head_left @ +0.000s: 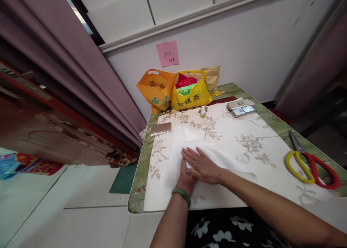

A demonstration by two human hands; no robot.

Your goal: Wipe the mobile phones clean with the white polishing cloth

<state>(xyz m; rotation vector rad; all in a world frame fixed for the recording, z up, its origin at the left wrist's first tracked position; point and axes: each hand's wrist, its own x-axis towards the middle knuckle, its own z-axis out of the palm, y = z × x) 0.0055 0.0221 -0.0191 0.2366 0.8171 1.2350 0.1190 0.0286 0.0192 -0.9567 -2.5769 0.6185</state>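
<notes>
A thin white sheet, cloth or paper, lies partly folded over on the tabletop. My right hand rests flat on it, palm down with fingers stretched out. Against it lies my left hand, with a green bangle at the wrist. Its fingers point forward and are mostly covered by my right hand; the part that shows looks straight. The sheet's right side runs out past my right wrist in a loose, rumpled flap.
A flower-patterned paper covers most of the green table. Around it are scissors, a flip phone, another phone and a small bottle. An orange bag and a yellow bag stand by the wall.
</notes>
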